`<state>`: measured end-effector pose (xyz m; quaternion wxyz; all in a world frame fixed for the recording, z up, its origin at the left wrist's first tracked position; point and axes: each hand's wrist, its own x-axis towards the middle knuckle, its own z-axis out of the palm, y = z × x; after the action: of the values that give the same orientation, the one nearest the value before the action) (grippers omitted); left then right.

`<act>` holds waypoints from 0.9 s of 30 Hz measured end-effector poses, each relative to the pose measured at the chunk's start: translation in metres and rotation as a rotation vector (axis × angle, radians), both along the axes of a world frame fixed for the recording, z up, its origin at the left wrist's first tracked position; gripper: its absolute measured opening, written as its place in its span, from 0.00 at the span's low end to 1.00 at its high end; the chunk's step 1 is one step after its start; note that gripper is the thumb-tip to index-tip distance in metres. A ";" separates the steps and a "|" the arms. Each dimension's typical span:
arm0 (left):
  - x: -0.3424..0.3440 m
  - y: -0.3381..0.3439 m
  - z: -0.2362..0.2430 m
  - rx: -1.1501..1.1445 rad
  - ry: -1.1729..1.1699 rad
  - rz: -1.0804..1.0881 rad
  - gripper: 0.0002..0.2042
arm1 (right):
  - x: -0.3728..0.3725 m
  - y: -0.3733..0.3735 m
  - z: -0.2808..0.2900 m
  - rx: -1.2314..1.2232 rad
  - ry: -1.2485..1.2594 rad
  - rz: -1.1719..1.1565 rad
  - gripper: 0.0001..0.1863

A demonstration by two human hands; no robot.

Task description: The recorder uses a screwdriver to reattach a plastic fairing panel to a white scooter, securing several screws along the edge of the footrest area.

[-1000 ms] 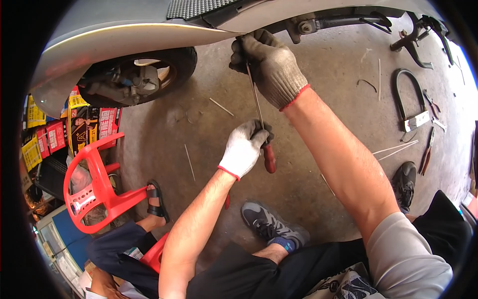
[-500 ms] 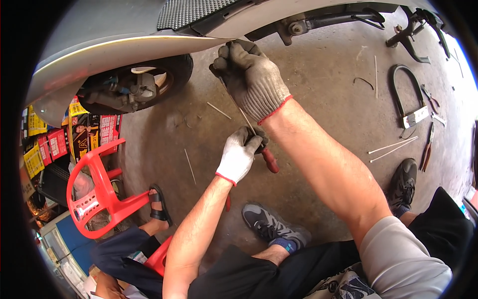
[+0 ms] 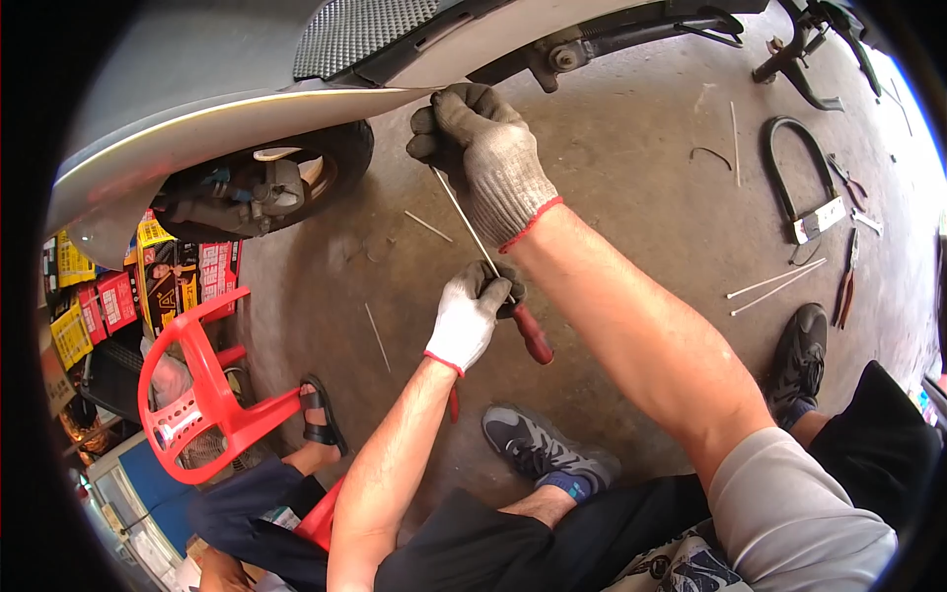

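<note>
My left hand (image 3: 469, 314), in a white glove with dark fingertips, is closed around a screwdriver (image 3: 533, 338). Its red handle sticks out below my fingers, and its thin metal shaft slants up toward my other hand. My right hand (image 3: 483, 148), in a grey glove, has its fingers curled in at the lower edge of a pale scooter body panel (image 3: 247, 116). What those fingers grip is hidden, and the shaft's upper end disappears beside them. Left of the hands, a wheel (image 3: 335, 168) shows under the panel.
A red plastic stool (image 3: 212, 395) and another person's sandalled foot (image 3: 320, 419) are at left, near colourful boxes (image 3: 118, 301). On the concrete floor at right lie a black U-lock (image 3: 776, 163), pliers (image 3: 846, 281) and white cable ties (image 3: 774, 286). A kickstand (image 3: 789, 59) stands beyond.
The view has shifted slightly. The screwdriver's handle sits a little lower, and more of its bright shaft shows between my hands. Both hands stay closed.
</note>
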<state>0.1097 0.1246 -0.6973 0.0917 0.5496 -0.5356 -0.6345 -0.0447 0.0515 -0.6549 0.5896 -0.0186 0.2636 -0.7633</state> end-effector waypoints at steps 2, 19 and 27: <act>-0.002 0.001 0.002 0.001 -0.007 0.004 0.05 | 0.000 -0.001 0.000 -0.025 -0.025 -0.005 0.08; -0.010 0.001 0.018 -0.122 -0.216 -0.150 0.06 | 0.009 -0.007 0.007 -0.069 -0.367 0.041 0.06; -0.006 0.004 0.013 -0.178 -0.149 -0.148 0.05 | 0.007 -0.008 0.004 -0.095 -0.249 0.035 0.07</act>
<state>0.1041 0.1285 -0.6841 0.0531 0.5437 -0.6343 -0.5470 -0.0376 0.0434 -0.6504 0.6296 0.0436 0.1517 -0.7607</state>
